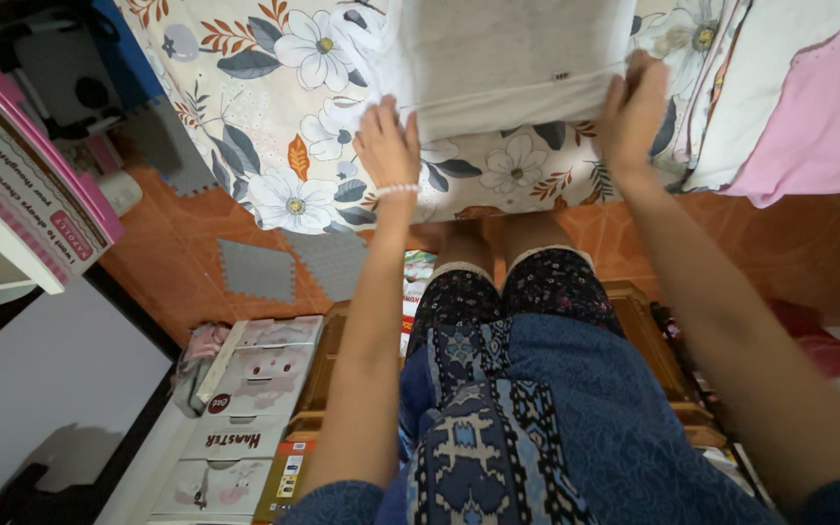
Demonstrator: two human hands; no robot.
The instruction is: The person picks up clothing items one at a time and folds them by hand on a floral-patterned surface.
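Head view, looking straight down past the person's knees at a bed covered in a floral sheet (284, 117). On top of it lies a folded pale grey cloth (507, 58), sitting at the far middle of the scene with its near edge doubled over into a thick fold.

Left hand (387, 146) rests at the cloth's near left corner, fingers closed down flat on the fold, with a white beaded bracelet (399, 190) round the wrist. Right hand (634, 112) is at the near right corner, fingers curled over the edge and gripping it. So both hands hold the same cloth, well apart from each other, one on each end of that near fold.

To the right of the cloth there's a pink fabric (819, 107) lying on a white layer, just beside the right hand. Down on the orange tiled floor (187, 253) sit a couple of grey foam mat pieces (257, 270). Nearer on the left are some cardboard boxes with cartoon animal prints (255, 389), and a pink-edged white shelf (21, 185) sits at the left edge. The person wears a blue patterned skirt (507, 428).
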